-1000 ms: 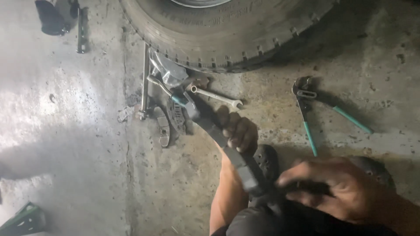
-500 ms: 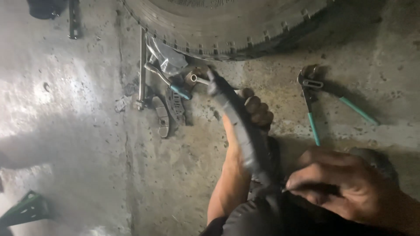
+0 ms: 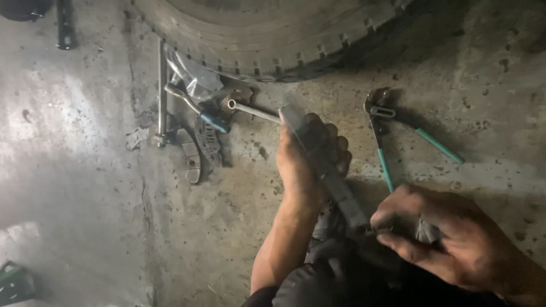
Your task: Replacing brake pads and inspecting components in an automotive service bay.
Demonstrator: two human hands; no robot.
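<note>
Two hands grip a long dark curved strip over rough concrete floor (image 3: 85, 187).
Left hand (image 3: 307, 156) fingers wrapped around the strip (image 3: 335, 187) mid-length; right hand (image 3: 449, 239) fingers pinched at its lower end; teal-handled pliers (image 3: 398, 131) lie nearby.

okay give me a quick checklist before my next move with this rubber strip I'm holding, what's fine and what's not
1. Left hand gripping the dark rubber strip near its far end: ok.
2. Right hand pinching the strip's near end: ok.
3. Strip drawn straight between the hands: ok, though blurred.
4. Green-handled pliers lying on the concrete floor beside the right hand: ok.
5. Small tools heaped by the tyre, apart from the strip: ok.
6. Strip free of cuts or damage: cannot tell.
</note>
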